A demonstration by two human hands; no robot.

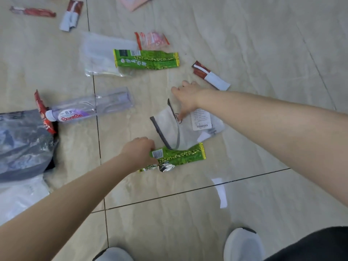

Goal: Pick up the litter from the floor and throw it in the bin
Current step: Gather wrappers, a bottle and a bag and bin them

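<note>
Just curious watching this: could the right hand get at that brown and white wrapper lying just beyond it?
Probably yes. The right hand touches the clear zip bag, and the brown and white wrapper lies close beyond it on bare floor, nothing between.

Bright, even daylight; a window's glare patch on the glossy floor [244,194]; soft blur, grout lines bowing toward the edges.
</note>
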